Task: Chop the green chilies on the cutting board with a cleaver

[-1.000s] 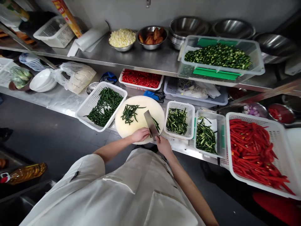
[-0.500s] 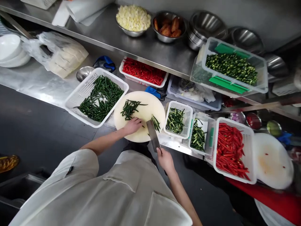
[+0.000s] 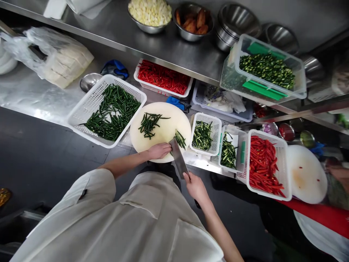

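A round cutting board [image 3: 166,131] lies in front of me. On its near edge my left hand [image 3: 160,150] is closed, fingers bent, pressing what looks like a green chili against the board beside the blade; the fingers mostly hide it. My right hand [image 3: 196,187] grips the handle of a cleaver [image 3: 178,159], whose broad blade slants across the board's near right edge, its tip end by my left fingertips. Whole green chilies [image 3: 149,124] lie in a loose pile on the board's left half. Slit green chilies [image 3: 180,138] with pale insides lie right of the blade.
At left stands a white basket [image 3: 71,120] of whole green chilies. To the right are a small basket [image 3: 219,125] and a clear box [image 3: 240,136] of cut ones, then a basket [image 3: 285,160] of red chilies. A steel shelf [image 3: 114,27] overhangs behind. Another person's hand [image 3: 339,171] is at far right.
My left hand has moved right and nearer to me, up to the cleaver, and its fingers have closed. The cleaver stays nearly in place. The view has shifted slightly.
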Tool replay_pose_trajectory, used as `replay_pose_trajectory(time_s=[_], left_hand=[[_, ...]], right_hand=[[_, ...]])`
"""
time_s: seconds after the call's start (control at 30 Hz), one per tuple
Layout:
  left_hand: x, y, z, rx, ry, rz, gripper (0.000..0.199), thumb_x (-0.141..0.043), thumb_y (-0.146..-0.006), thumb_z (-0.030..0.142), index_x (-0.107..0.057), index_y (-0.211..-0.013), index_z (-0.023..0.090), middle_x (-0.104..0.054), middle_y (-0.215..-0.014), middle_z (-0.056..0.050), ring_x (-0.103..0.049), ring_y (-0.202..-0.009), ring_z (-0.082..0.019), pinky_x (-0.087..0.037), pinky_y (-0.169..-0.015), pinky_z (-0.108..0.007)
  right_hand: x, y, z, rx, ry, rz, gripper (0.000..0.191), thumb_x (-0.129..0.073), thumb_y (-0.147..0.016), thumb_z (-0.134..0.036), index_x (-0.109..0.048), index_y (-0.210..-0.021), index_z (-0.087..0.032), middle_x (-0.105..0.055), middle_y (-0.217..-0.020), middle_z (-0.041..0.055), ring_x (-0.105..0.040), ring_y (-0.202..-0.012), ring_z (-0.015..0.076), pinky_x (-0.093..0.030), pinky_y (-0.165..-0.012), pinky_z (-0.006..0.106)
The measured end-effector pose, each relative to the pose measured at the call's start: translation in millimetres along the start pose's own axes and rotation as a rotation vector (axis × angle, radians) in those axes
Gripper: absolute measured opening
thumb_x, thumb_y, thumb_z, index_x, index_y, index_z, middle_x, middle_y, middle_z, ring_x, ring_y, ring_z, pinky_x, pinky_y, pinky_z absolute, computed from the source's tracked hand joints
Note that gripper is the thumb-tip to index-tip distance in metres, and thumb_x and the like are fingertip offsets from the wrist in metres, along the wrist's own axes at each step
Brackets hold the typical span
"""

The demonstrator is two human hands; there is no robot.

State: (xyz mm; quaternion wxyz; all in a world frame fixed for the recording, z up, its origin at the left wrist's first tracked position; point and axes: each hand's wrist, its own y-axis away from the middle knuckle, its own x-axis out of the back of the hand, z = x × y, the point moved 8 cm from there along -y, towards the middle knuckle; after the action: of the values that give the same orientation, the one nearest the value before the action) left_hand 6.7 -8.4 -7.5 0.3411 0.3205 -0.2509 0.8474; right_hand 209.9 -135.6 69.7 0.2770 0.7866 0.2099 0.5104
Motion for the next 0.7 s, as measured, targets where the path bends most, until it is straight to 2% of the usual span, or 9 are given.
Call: replay_pose_trajectory(time_s=[0.1, 0.2, 0.3, 0.4, 0.5, 0.57, 0.63, 0.7], left_hand=[[-1.4, 1.1, -2.0, 0.011, 0.002, -0.005, 0.032, -0.044, -0.109, 0.027, -0.069, -0.127, 0.022, -0.068, -0.126, -0.012, -0.063, -0.121, -0.025, -0.053, -0.112, -0.042], [-2.3, -0.4, -0.7, 0.002, -0.014, -0.006, 0.033, -0.041, -0.109, 0.027, -0.070, -0.123, 0.021, -0.069, -0.123, -0.013, -0.064, -0.118, -0.025, -0.053, -0.110, -0.042], [0.8, -4.3, 4.7, -0.013, -0.021, 0.012, 0.033, -0.042, -0.108, 0.027, -0.072, -0.120, 0.021, -0.071, -0.119, -0.012, -0.065, -0.114, -0.025, -0.054, -0.106, -0.042], [11.9, -3.9, 9.4, -0.007, -0.054, 0.040, 0.031, -0.043, -0.108, 0.026, -0.072, -0.118, 0.021, -0.071, -0.118, -0.011, -0.065, -0.111, -0.024, -0.055, -0.102, -0.041], [38.6, 9.0, 3.4, 0.079, -0.172, 0.115, 0.029, -0.045, -0.107, 0.026, -0.071, -0.118, 0.022, -0.070, -0.118, -0.011, -0.063, -0.113, -0.025, -0.052, -0.104, -0.043], [69.0, 27.1, -13.2, 0.258, -0.297, 0.253, 0.027, -0.049, -0.106, 0.027, -0.071, -0.119, 0.021, -0.068, -0.119, -0.013, -0.059, -0.117, -0.029, -0.048, -0.106, -0.049], [97.7, 49.9, -32.5, 0.459, -0.410, 0.377, 0.026, -0.056, -0.103, 0.030, -0.071, -0.120, 0.019, -0.065, -0.123, -0.016, -0.055, -0.121, -0.035, -0.046, -0.106, -0.054], [113.0, 65.1, -46.2, 0.557, -0.474, 0.396, 0.025, -0.062, -0.100, 0.032, -0.072, -0.118, 0.019, -0.063, -0.123, -0.017, -0.053, -0.122, -0.037, -0.046, -0.103, -0.055]], right_hand=[[-5.8, -13.5, -4.4, 0.014, -0.026, -0.024, 0.040, -0.038, -0.112, -0.041, -0.072, -0.105, -0.021, -0.079, -0.098, 0.0108, -0.074, -0.094, 0.0250, -0.041, -0.075, 0.028], [-7.2, -44.4, -18.4, 0.002, -0.016, 0.026, 0.039, -0.038, -0.112, -0.038, -0.072, -0.114, -0.018, -0.079, -0.108, 0.0142, -0.073, -0.102, 0.0260, -0.044, -0.082, 0.028], [1.6, -77.6, -39.9, 0.049, -0.065, 0.099, 0.039, -0.040, -0.111, -0.037, -0.071, -0.122, -0.016, -0.077, -0.118, 0.0157, -0.070, -0.114, 0.0257, -0.046, -0.090, 0.028], [13.8, -88.7, -52.3, 0.109, -0.132, 0.143, 0.041, -0.040, -0.110, -0.041, -0.073, -0.117, -0.017, -0.078, -0.115, 0.0137, -0.070, -0.114, 0.0255, -0.047, -0.091, 0.029], [19.5, -69.6, -45.3, 0.107, -0.155, 0.237, 0.045, -0.036, -0.111, -0.046, -0.072, -0.111, -0.019, -0.079, -0.106, 0.0121, -0.072, -0.104, 0.0263, -0.047, -0.086, 0.029], [14.0, -49.0, -36.5, 0.111, -0.163, 0.273, 0.046, -0.034, -0.112, -0.048, -0.071, -0.111, -0.020, -0.079, -0.104, 0.0117, -0.072, -0.100, 0.0264, -0.046, -0.083, 0.029], [0.5, -32.1, -28.2, 0.122, -0.156, 0.223, 0.044, -0.036, -0.111, -0.048, -0.071, -0.108, -0.021, -0.079, -0.102, 0.0105, -0.073, -0.099, 0.0258, -0.045, -0.080, 0.027], [-14.4, -22.3, -19.8, 0.119, -0.117, 0.125, 0.042, -0.039, -0.111, -0.047, -0.071, -0.101, -0.022, -0.079, -0.098, 0.0090, -0.073, -0.096, 0.0247, -0.042, -0.076, 0.026]])
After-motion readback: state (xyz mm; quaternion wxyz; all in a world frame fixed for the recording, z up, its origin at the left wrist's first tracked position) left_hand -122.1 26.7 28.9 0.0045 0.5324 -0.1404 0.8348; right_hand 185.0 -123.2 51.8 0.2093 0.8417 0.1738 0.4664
